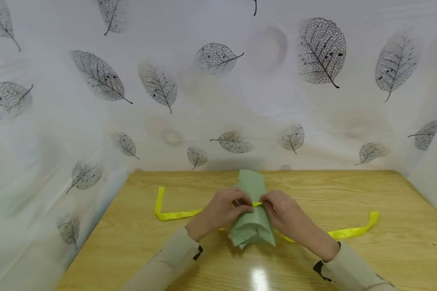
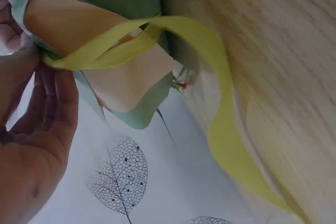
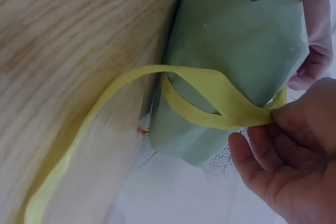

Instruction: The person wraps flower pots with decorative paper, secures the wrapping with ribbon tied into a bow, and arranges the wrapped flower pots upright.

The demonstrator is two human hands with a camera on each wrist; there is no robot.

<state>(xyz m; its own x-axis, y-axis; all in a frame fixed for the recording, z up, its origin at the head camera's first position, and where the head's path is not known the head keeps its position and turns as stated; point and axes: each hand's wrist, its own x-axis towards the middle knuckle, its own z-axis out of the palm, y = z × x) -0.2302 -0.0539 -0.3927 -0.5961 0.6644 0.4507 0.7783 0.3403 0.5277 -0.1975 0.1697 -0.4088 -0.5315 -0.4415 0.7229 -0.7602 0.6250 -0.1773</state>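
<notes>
A green paper bundle (image 1: pixel 253 184), with peach paper (image 2: pixel 131 77) showing at one side in the left wrist view, lies on the table between both hands. Across it runs a yellow ribbon (image 1: pixel 256 204), whose two long tails trail out onto the wood, one to each side. My left hand (image 1: pixel 223 210) pinches the ribbon between thumb and fingers at the bundle's left. From the right, my right hand (image 1: pixel 285 212) pinches it too, thumb against forefinger. In the right wrist view, the ribbon (image 3: pixel 210 87) loops around the green paper up to my fingertips.
The wooden table (image 1: pixel 131 250) reaches back to a pale cloth backdrop (image 1: pixel 225 105) printed with dark leaf skeletons. On the left lies one angled ribbon tail (image 1: pixel 178 215); the other tail (image 1: pixel 349 233) bends upward on the right.
</notes>
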